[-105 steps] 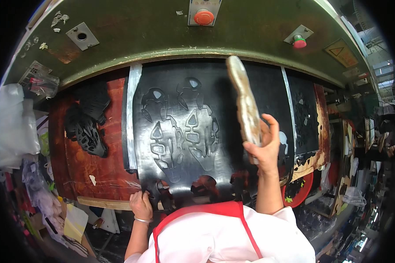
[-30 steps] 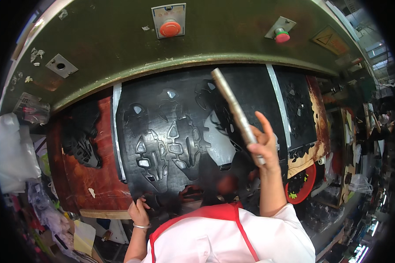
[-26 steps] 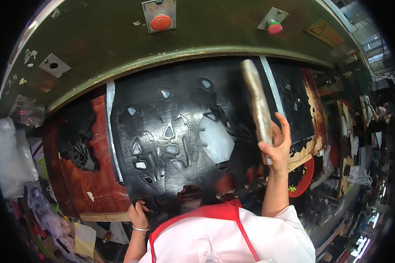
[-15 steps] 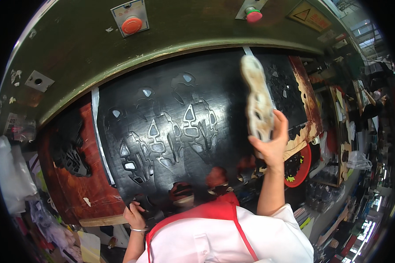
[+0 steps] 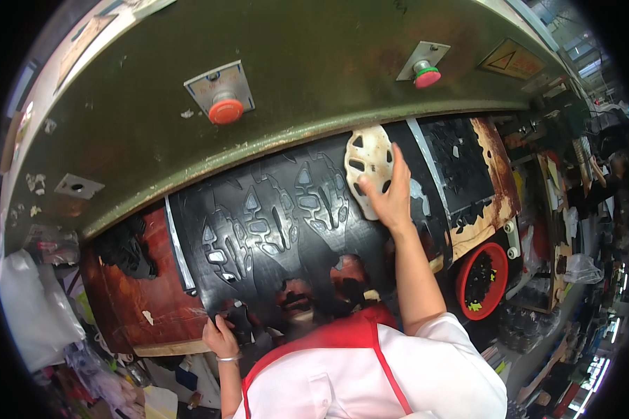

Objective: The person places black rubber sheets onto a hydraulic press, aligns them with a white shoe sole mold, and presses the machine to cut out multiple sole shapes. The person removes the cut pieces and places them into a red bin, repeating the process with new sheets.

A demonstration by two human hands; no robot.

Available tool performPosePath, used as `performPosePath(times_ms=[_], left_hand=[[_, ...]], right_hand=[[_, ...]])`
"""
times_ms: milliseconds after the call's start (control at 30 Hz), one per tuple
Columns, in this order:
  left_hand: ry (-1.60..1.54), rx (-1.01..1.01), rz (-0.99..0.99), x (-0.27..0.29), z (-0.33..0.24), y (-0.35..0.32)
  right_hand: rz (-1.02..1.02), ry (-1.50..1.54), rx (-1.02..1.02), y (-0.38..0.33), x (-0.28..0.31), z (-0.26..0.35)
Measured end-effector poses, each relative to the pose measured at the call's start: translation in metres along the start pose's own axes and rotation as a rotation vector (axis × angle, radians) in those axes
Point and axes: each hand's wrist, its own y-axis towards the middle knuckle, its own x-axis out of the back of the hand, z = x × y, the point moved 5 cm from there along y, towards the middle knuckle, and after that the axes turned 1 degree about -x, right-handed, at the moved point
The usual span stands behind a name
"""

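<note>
From where I sit, taking clock positions from the middle of the black, shiny sheet of flexible material (image 5: 360, 237), the cream-coloured, sole-shaped plate with several openings (image 5: 374, 157) is between one and two o'clock. My right hand (image 5: 393, 197) has it pinched across its width, thumb on the near-left side and fingers along the right edge. I can't tell whether its underside touches the sheet or sits just above it.

My left hand (image 5: 220, 336) is at seven o'clock, fingers curled at the sheet's near-left corner; whether they pinch the edge or only rest there, I can't tell.

To place this well, I'd lower the plate flat rather than tip first, judging the fit by the sole-shaped cut pattern (image 5: 326, 190) at its eight o'clock. I'd sit close to those cuts without overlapping them, and line the long axis up with theirs. The far tip is very near the green metal beam (image 5: 342, 63) at twelve o'clock, so I'd watch for a knock there. At three o'clock, the grey-white strip (image 5: 430, 164) makes a handy limit. I'd steady the sheet with the left fingers, since something this flexible could creep, and release the thumb and fingers together to avoid twisting the plate.
</note>
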Motion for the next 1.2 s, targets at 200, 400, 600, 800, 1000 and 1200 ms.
performPosePath(times_ms=[200,400,600,800,1000,1200], left_hand=[[0.047,0.026,-0.051,-0.016,-0.003,0.072],[0.098,0.033,-0.102,-0.024,-0.007,0.147],[0.322,-0.064,-0.121,-0.018,-0.02,0.167],[0.087,-0.009,-0.164,-0.018,-0.016,0.155],[0.035,0.009,-0.205,-0.026,-0.001,0.132],[-0.137,-0.202,-0.125,-0.003,-0.008,0.055]], right_hand=[[-0.37,-0.12,0.127,0.126,0.041,0.031],[-0.435,-0.132,0.161,0.153,0.016,0.047],[-0.336,-0.254,0.203,0.138,0.018,0.015],[-0.181,-0.226,-0.447,0.055,0.052,-0.095],[-0.123,-0.055,-0.349,0.013,0.057,-0.134],[-0.245,0.015,-0.382,-0.071,0.116,-0.082]])
